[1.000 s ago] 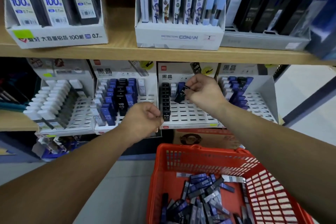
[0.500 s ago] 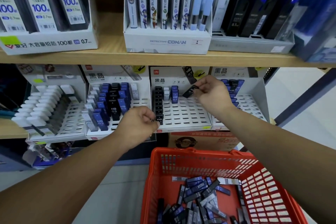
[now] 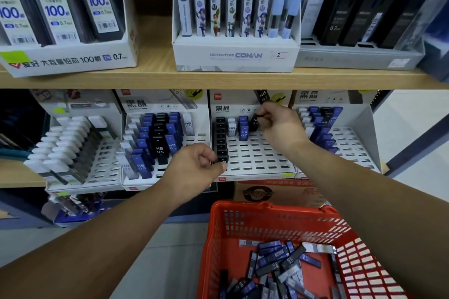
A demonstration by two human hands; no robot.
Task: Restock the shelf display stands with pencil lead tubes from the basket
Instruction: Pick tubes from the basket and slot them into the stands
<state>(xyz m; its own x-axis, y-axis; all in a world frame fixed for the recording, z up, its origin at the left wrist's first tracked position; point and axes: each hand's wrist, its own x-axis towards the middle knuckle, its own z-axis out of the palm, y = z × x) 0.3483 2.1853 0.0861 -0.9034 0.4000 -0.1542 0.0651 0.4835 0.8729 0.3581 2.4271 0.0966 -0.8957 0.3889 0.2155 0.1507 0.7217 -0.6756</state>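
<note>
The right hand (image 3: 281,128) reaches to the back edge of the white display stand (image 3: 257,160), and its grip is closed to a pinch: thumb and forefinger hold a black tube (image 3: 255,122) marked 0.7 by its upper end. The tube lies to the left of the grip, at the fingertips, with its long axis nearly upright and its top leaning slightly toward the hand. It is in the back row, just right of the blue tubes (image 3: 243,128). Its lower end looks to be at a slot there, though whether it is seated cannot be told. The coming move seems to turn on that axis: the tube would go down along its own length, so its top needs to stand over its foot

The left hand (image 3: 194,167) is at the stand's front left corner with its fingers curled, thumb and forefinger closed on the front tube (image 3: 222,160) of the black column (image 3: 221,136) along the left edge. For the back row the right hand is plainly the nearer. The red basket (image 3: 272,216) stands below the stand's front edge, with many loose tubes (image 3: 274,257) lying flat in it
</note>
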